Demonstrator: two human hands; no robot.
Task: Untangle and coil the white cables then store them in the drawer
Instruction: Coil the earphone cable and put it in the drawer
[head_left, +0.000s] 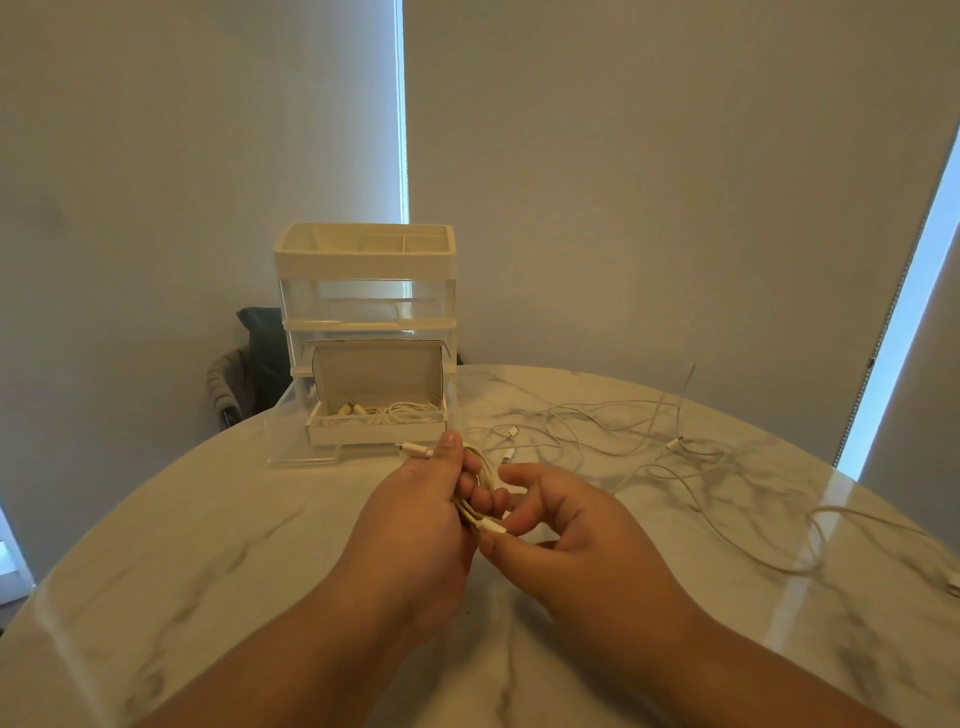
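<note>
We gripping coiled white cable (480, 486) in left hand (415, 519) so loops hold; right hand (571, 525) pinching plug end (493, 529), likely tucking. Tangled cables (623, 441) lying near table (208, 545) right edge; drawer (306, 452) standing open at far edge.

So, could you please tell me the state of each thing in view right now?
Left hand: grips the coil.
Right hand: pinches the coil's plug.
Coil: wound, held over the table.
Loose cables: uncoiled, tangled on table.
Bottom drawer: pulled open.
Box: lid up, cables inside.
Upper drawers: closed.
</note>
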